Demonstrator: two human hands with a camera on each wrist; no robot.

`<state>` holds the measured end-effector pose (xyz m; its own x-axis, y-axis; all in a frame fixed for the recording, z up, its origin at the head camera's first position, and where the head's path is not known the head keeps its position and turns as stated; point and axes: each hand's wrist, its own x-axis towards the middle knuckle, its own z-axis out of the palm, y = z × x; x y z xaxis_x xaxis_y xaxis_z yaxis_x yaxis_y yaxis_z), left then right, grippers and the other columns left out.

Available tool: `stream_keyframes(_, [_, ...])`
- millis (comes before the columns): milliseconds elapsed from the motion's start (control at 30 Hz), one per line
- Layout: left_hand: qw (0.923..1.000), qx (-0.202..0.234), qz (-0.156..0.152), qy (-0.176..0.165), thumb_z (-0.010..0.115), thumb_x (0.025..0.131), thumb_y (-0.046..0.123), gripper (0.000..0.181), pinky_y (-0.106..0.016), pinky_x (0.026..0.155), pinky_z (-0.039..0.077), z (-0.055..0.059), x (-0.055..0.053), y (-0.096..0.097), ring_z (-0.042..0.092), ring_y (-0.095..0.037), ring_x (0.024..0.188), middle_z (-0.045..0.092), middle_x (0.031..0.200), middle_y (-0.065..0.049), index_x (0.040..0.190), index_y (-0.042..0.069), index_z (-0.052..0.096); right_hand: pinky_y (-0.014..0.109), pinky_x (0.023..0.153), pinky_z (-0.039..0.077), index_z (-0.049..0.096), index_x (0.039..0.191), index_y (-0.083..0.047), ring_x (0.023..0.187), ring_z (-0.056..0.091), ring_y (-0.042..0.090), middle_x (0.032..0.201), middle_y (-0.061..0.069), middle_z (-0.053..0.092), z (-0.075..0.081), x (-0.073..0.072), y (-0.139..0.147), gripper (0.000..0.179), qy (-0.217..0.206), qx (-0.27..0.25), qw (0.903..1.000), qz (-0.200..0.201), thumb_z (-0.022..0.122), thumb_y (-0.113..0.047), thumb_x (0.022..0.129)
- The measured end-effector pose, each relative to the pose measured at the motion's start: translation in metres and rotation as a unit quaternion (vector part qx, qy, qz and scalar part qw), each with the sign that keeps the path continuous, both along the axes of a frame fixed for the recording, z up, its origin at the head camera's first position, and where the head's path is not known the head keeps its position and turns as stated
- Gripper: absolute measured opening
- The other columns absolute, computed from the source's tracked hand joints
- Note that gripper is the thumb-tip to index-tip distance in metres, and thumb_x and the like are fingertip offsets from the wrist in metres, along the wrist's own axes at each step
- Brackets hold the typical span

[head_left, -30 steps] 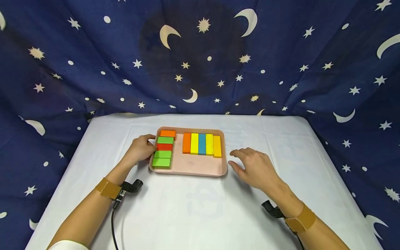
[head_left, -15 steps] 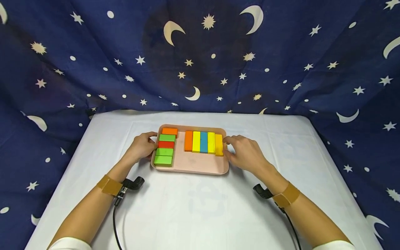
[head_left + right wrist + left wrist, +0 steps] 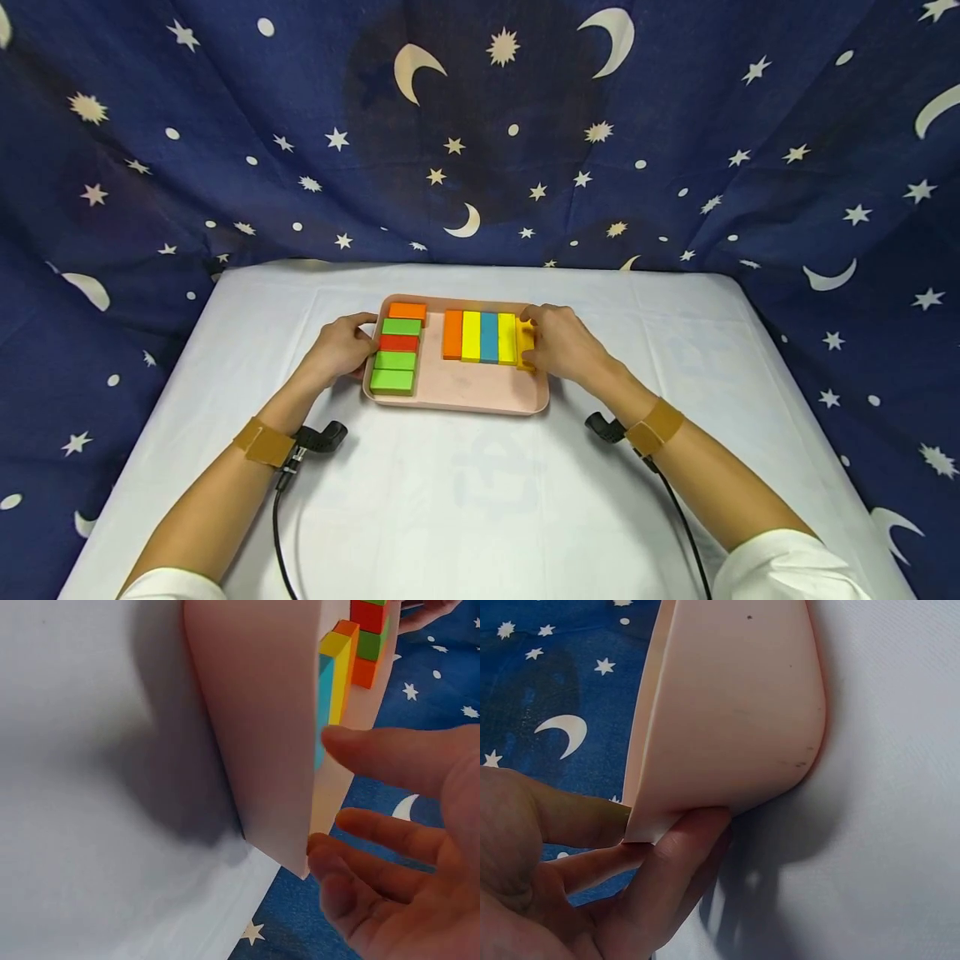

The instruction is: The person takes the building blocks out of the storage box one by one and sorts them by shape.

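Through the head camera I have a shallow pale pink tray with rounded corners [image 3: 465, 387] on the white-covered worktop [image 3: 450, 500], lying between my two hands. My left hand [image 3: 341, 347] pinches the tray's left wall; the left wrist view shows the thumb at the rim and the fingers against the outside. My right hand [image 3: 566, 340] reaches over the right rim, thumb and fingers apart about a flat amber-yellow rectangular block [image 3: 525, 337], which is the rightmost of its row in the tray. I cannot tell whether the fingertips touch it.

Left of that block, side by side, I see a yellow block [image 3: 506, 339], a blue block [image 3: 489, 337], a second yellow block [image 3: 470, 337] and an orange block [image 3: 452, 335]. Along the tray's left wall runs a column: from the far end, a second orange block [image 3: 407, 312], a green block [image 3: 402, 327], a red block [image 3: 398, 342] and two more green blocks [image 3: 392, 382]. Behind the worktop hangs a dark blue cloth printed with pale moons and stars [image 3: 300, 100].
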<state>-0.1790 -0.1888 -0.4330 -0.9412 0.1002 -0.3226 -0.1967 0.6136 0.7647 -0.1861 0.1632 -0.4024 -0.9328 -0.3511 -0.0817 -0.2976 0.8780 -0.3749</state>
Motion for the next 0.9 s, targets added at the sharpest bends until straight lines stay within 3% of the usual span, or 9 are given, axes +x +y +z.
stream_keyframes(267, [1.0, 0.006, 0.001, 0.002, 0.056, 0.096, 0.003, 0.058, -0.031, 0.055, 0.062, -0.006, -0.001, -0.001, 0.063, -0.014, 0.059, 0.071, 0.101, -0.018, 0.154, 0.003, 0.048, 0.05, 0.105, 0.049, 0.058, 0.143, -0.005, 0.116, 0.05, 0.036, 0.141, 0.016, 0.063, -0.006, -0.007, -0.003, 0.088, -0.005, 0.052, 0.998, 0.035, 0.099, -0.02, 0.066])
stream_keyframes(900, [1.0, 0.006, 0.002, -0.002, 0.056, 0.098, 0.004, 0.058, -0.029, 0.055, 0.061, -0.003, -0.001, -0.001, 0.064, -0.014, 0.06, 0.07, 0.108, -0.021, 0.155, 0.004, 0.047, 0.05, 0.103, 0.044, 0.051, 0.148, -0.011, 0.12, 0.045, 0.034, 0.149, 0.012, 0.059, -0.01, -0.013, -0.014, 0.105, -0.012, 0.117, 0.9922, 0.042, 0.102, -0.012, 0.056])
